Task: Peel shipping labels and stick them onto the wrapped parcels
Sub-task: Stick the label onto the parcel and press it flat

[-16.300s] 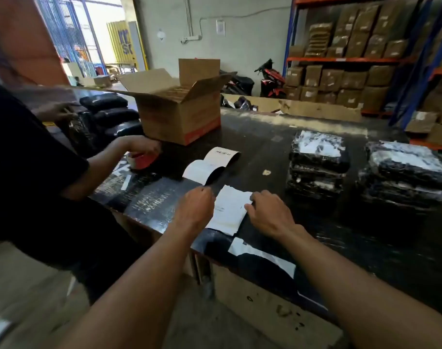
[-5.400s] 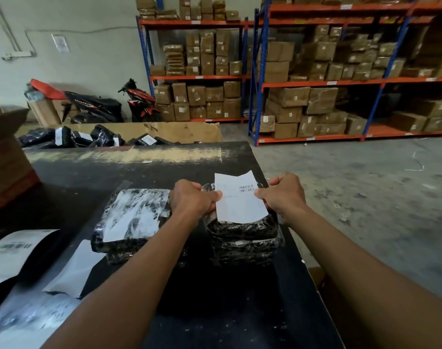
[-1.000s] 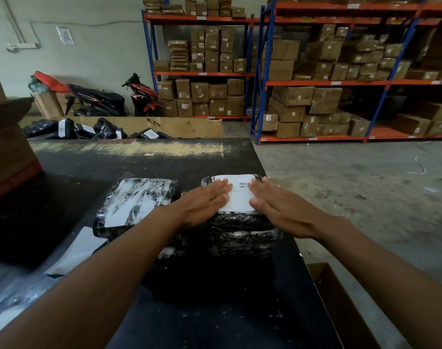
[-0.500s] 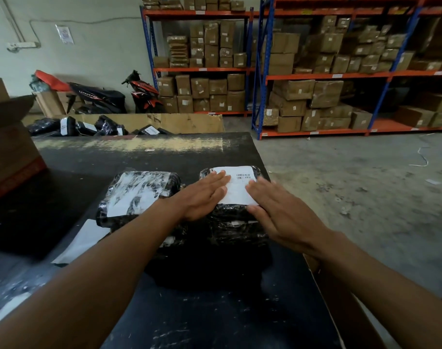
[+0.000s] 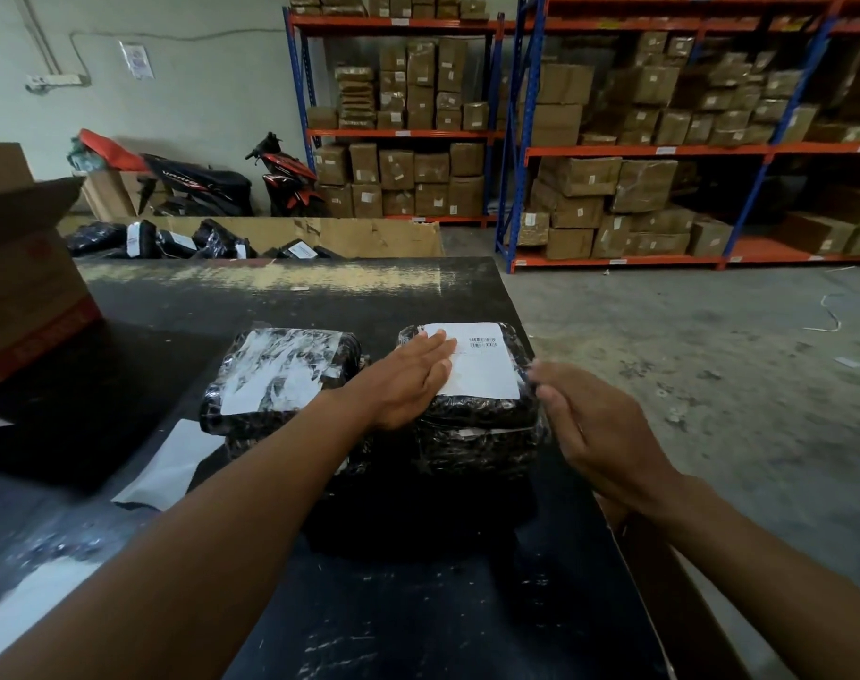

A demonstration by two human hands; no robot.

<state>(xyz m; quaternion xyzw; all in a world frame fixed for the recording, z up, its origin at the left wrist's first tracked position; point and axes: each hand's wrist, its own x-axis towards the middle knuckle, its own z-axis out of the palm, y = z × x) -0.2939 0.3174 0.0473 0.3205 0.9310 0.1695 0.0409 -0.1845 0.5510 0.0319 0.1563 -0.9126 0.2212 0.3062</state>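
Two stacks of black wrapped parcels stand on the dark table (image 5: 418,606). The right stack's top parcel (image 5: 482,414) carries a white shipping label (image 5: 487,370) with a barcode, lying flat on it. My left hand (image 5: 408,380) rests flat, fingers spread, on the label's left part. My right hand (image 5: 599,434) hovers just off the parcel's right edge, blurred, fingers loosely apart and holding nothing. The left stack's top parcel (image 5: 281,380) has a crinkled label under its wrap.
White backing sheets (image 5: 173,463) lie on the table left of the stacks. An open cardboard box (image 5: 21,287) stands at far left. Another carton (image 5: 663,581) sits below the table's right edge. Labelled parcels (image 5: 173,240), motorbikes and box-filled shelving lie beyond.
My right hand has come off the label and moved right, past the parcel's edge. My left hand stays flat on the label.
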